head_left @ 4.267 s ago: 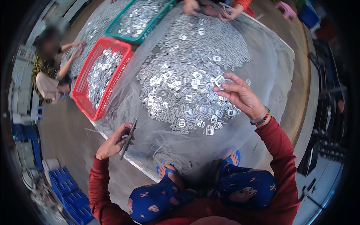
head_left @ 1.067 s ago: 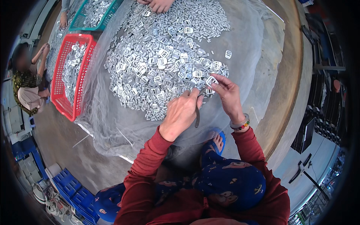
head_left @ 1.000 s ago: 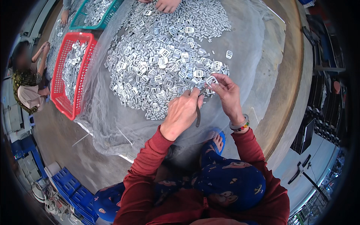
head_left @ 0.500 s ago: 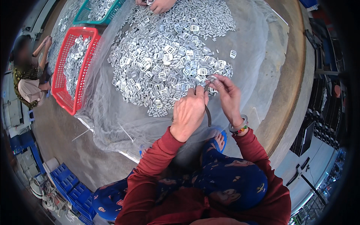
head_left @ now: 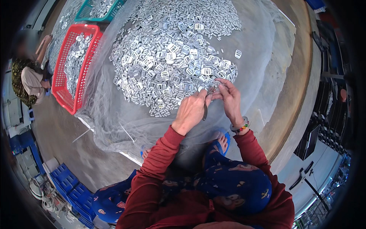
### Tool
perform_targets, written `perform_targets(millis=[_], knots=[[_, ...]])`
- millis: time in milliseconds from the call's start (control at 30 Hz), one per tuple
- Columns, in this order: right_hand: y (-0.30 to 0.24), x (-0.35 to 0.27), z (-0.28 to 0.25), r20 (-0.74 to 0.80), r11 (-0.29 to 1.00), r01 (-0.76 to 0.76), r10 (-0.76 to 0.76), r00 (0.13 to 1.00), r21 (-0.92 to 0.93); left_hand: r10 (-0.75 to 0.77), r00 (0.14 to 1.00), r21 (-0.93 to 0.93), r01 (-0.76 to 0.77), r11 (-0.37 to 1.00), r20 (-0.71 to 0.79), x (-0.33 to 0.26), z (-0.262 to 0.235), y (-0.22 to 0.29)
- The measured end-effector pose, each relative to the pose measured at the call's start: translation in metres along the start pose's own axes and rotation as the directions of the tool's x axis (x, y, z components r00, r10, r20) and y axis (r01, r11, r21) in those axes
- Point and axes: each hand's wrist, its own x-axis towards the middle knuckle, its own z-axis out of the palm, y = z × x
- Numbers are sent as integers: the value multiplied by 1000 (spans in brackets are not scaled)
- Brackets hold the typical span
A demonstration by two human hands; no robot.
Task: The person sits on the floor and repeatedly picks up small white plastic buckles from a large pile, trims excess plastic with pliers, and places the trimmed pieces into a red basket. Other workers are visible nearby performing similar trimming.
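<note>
My left hand (head_left: 189, 112) is closed around a pliers-like tool (head_left: 205, 112), whose dark curved handle sticks out below the fingers. Its working end is mostly hidden between my hands. Close beside it, my right hand (head_left: 230, 100) pinches a small silver metal piece (head_left: 215, 87), which looks like one of the buckles, against the tool's tip. Both hands hover at the near right edge of a wide heap of silver buckles (head_left: 170, 56) mixed with small capsule-shaped metal pieces (head_left: 162, 111). One buckle (head_left: 238, 54) lies apart, right of the heap.
Sheer grey netting (head_left: 110, 133) lies under the heap, over a board. To the left stand a red basket (head_left: 57, 86) and a green basket (head_left: 110, 16), both holding metal parts. Another person (head_left: 28, 76) sits at far left. Blue crates (head_left: 70, 183) are at lower left.
The tool has turned, and less of its handle shows below my left hand. My right hand has shifted slightly left and down. Another person's hands have left the top of the heap.
</note>
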Motion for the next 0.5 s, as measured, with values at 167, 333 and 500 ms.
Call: perform_targets(millis=[167,333,500], knots=[[0,15,-26,-30,946,-77,91,995,315,105,993,-121,-110,987,-49,-4,6,3],[-15,13,-27,-108,959,83,-115,987,-270,-66,998,-116,66,991,3,-1,6,4],[-22,16,-27,-166,996,1,14,986,94,23,999,-95,-27,995,-40,4,2,11]])
